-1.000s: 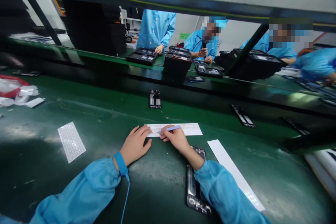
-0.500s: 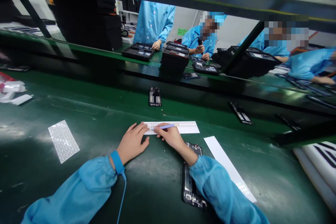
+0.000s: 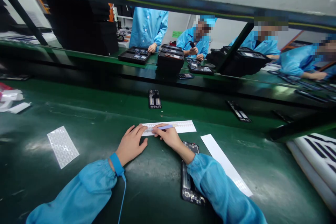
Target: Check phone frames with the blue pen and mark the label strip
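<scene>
My left hand [image 3: 130,145] lies flat on the green bench, fingers spread, its fingertips pressing the left end of a white sticker strip [image 3: 181,126]. My right hand [image 3: 168,136] is closed around a thin blue tweezer-like tool [image 3: 165,127], whose tip rests on that strip. Under my right forearm lies an open black phone frame [image 3: 189,184]. A blue strap [image 3: 116,163] with a cord circles my left wrist.
A second white strip [image 3: 224,164] lies to the right, a dotted white sheet [image 3: 62,141] to the left. Phone frames [image 3: 154,98] [image 3: 238,111] lie on the belt beyond. Across it, people in blue coats work at black trays [image 3: 135,55]. White rolls [image 3: 315,161] lie at far right.
Both hands hold their places on the strip; only the camera has shifted slightly, so everything sits a little further left in view.
</scene>
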`<state>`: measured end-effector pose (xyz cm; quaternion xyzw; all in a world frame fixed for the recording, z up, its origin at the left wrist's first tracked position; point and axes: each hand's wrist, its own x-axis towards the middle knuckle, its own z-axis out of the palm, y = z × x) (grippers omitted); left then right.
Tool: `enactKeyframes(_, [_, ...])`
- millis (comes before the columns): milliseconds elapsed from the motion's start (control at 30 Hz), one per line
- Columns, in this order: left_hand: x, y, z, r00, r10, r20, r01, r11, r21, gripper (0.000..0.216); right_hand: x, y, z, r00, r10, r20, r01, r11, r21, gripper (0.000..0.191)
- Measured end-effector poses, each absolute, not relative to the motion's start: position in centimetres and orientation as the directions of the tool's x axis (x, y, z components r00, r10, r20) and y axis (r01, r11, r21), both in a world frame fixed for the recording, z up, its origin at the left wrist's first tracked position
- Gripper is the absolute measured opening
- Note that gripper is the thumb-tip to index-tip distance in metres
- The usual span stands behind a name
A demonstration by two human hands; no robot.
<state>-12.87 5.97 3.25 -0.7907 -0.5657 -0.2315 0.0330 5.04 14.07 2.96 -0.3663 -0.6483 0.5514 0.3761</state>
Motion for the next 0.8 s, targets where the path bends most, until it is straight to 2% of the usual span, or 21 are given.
enactKeyframes(100, [-13.2, 6.1, 3.2, 0.262, 0.876, 0.406, 0.903, -0.37, 0.216, 0.039, 6.2, 13.5, 4.7, -0.391, 0.918, 0.067, 0.035, 0.088, -0.996, 0.037])
enactKeyframes(233, [-13.0, 6.1, 3.4, 0.274, 0.857, 0.435, 0.874, -0.412, 0.26, 0.036, 11.9, 10.0, 7.4, -0.284, 0.956, 0.067, -0.034, 0.06, -0.998, 0.034])
enactKeyframes(367, [-10.3, 4.2, 4.1, 0.355, 0.81, 0.466, 0.804, -0.519, 0.29, 0.037, 19.0, 3.2, 7.6, -0.24, 0.97, -0.033, -0.032, -0.042, -0.999, 0.028])
enactKeyframes(467, [-6.7, 1.1, 4.7, 0.559, 0.735, 0.383, 0.664, -0.674, 0.325, 0.038, 22.1, -1.3, 5.9, -0.227, 0.967, -0.118, 0.001, -0.121, -0.993, 0.029])
enactKeyframes(567, [-3.7, -1.5, 5.1, 0.703, 0.649, 0.289, 0.539, -0.752, 0.38, 0.039, 23.0, -3.5, 4.4, -0.227, 0.968, -0.111, 0.049, -0.102, -0.994, 0.03])
enactKeyframes(800, [-2.4, -2.2, 5.8, 0.767, 0.614, 0.189, 0.496, -0.753, 0.433, 0.044, 22.7, -3.1, 4.2, -0.296, 0.954, -0.054, 0.122, -0.018, -0.992, 0.025])
